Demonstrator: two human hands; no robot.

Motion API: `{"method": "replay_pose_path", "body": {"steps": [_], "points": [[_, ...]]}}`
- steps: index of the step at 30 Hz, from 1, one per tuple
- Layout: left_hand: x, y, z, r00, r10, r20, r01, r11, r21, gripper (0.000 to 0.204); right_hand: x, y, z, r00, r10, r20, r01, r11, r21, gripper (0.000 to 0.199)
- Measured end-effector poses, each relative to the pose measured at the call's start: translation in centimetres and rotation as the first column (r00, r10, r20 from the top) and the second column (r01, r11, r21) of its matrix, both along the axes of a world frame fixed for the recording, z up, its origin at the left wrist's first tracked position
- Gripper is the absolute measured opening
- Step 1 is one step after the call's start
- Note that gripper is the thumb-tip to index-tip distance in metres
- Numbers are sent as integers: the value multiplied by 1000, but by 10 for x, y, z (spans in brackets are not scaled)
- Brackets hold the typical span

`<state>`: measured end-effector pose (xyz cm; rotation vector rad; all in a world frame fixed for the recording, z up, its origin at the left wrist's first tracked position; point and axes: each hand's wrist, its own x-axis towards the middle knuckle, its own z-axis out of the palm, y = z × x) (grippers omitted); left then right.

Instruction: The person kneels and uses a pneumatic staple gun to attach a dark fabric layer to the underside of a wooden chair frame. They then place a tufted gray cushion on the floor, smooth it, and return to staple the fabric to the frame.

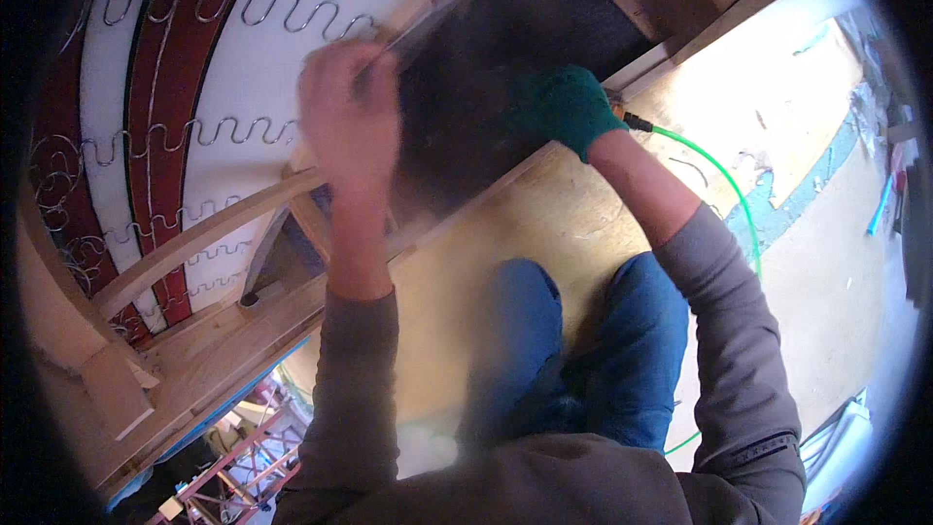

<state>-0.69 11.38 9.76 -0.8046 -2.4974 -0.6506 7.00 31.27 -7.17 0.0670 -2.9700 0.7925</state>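
Note:
My left hand (pixel 348 112), bare and slightly blurred, is closed at the edge of a dark fabric panel (pixel 486 49) on a wooden furniture frame. What its fingers pinch, if anything, I cannot make out. My right hand (pixel 573 112), in a green glove, is wrapped round an air tool (pixel 618 111) held against the lower part of the dark panel. Only a small orange bit of the tool shows; the glove and shadow hide the rest. A bright green air hose (pixel 719 170) runs from its black fitting down to the right.
On the left, wavy metal springs (pixel 233 131) cross the frame, with white and dark red striped material behind them. A curved wooden slat (pixel 209 233) and a long rail (pixel 214 355) lie nearer me. Below my knees is a tan floor (pixel 544 219) with scraps to the right.

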Motion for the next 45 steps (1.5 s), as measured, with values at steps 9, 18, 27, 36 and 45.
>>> {"method": "replay_pose_path", "body": {"steps": [9,18,27,36,45], "points": [[-45,133,-47,943,-155,-295,52,943,-329,24,-36,90,-23,984,-133,120,158,958,-239,36],[-48,146,-46,983,-158,-96,98,886,-452,15,-122,133,29,985,-104,-139,50,937,-345,33],[-43,162,-49,955,-159,-248,19,873,-488,19,-108,139,38,977,-20,-213,113,892,437,33],[-65,160,-42,975,-219,37,218,909,-354,15,-91,134,46,947,-161,-278,67,945,-320,31],[-67,172,-38,912,-184,-366,10,903,-430,26,-95,138,82,954,-8,-298,50,990,133,28]]}}
